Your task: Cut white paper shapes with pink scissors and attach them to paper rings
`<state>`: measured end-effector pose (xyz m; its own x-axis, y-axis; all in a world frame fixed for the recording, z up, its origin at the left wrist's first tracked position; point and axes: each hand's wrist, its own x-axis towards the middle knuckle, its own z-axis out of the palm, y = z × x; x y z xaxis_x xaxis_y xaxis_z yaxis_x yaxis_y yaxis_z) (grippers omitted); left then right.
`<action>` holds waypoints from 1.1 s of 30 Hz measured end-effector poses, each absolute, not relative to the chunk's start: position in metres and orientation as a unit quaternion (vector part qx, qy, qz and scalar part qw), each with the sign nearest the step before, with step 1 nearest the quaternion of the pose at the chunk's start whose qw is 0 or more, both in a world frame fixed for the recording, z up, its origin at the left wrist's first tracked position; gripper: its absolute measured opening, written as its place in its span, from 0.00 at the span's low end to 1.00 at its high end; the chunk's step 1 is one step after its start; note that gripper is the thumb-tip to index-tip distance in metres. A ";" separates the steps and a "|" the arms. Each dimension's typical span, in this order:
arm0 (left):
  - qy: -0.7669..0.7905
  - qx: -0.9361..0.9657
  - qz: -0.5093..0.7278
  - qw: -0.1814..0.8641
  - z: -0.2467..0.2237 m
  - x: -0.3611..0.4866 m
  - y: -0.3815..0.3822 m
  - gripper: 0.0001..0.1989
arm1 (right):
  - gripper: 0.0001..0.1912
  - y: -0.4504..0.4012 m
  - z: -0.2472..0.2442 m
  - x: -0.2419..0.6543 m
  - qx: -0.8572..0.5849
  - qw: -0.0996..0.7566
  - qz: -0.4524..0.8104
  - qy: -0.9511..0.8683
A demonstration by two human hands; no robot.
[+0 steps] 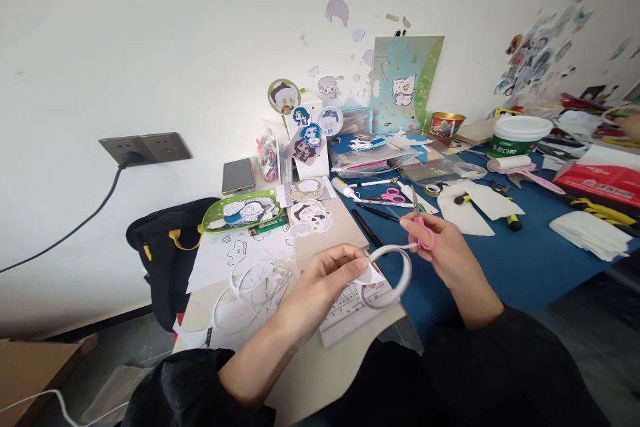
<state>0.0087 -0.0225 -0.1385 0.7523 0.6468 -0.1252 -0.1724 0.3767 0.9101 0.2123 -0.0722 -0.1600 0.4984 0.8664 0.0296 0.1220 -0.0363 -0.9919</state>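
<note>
My left hand is closed, thumb and fingers pinching a small white paper piece. A roll of white tape is right beside those fingertips, above a printed sheet or pad; whether the left fingers also grip the roll is hidden. My right hand is wrapped round pink-handled scissors, whose blades point up and away from me. A short strip of tape runs from the top of the roll toward the right fingers. Curled white paper strips lie to the left of my left hand.
A green tray of paper cutouts sits at the left. Other pink scissors, pens and a glue bottle lie ahead on the blue tabletop. A white-lidded tub and lint roller stand right. A wall socket is left.
</note>
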 end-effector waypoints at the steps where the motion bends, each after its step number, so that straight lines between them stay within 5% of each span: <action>1: 0.235 0.490 0.266 0.796 -0.139 0.009 -0.022 0.07 | 0.16 -0.073 -0.160 0.216 -0.673 0.563 0.278 -0.392; 5: 0.216 0.463 0.288 0.810 -0.141 0.009 -0.020 0.07 | 0.11 -0.073 -0.164 0.228 -0.797 0.352 0.105 -0.479; 8: 0.224 0.438 0.306 0.815 -0.142 0.010 -0.019 0.06 | 0.13 -0.069 -0.172 0.231 -0.794 0.294 0.163 -0.506; 12: 0.236 0.453 0.329 0.794 -0.143 0.010 -0.018 0.08 | 0.24 -0.075 -0.171 0.227 -0.769 0.310 0.242 -0.504; 17: 0.233 0.583 0.325 0.707 -0.141 0.008 -0.023 0.05 | 0.18 -0.096 -0.145 0.195 -0.685 0.414 0.304 -0.517; 23: 0.143 0.781 0.335 0.507 -0.142 0.006 -0.032 0.03 | 0.15 -0.089 -0.143 0.162 -0.459 0.556 0.494 -0.486; 27: 0.118 0.851 0.411 0.304 -0.151 0.003 -0.026 0.09 | 0.13 -0.091 -0.147 0.172 -0.431 0.711 0.420 -0.364; 33: 0.123 0.848 0.490 0.159 -0.153 -0.002 -0.022 0.11 | 0.14 -0.109 -0.144 0.173 -0.547 0.600 0.383 -0.440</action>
<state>-0.0022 -0.0215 -0.1530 0.4894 0.3641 0.7924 0.0529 -0.9194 0.3897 0.1731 -0.1088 -0.1443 0.3192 0.9413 0.1095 0.0219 0.1082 -0.9939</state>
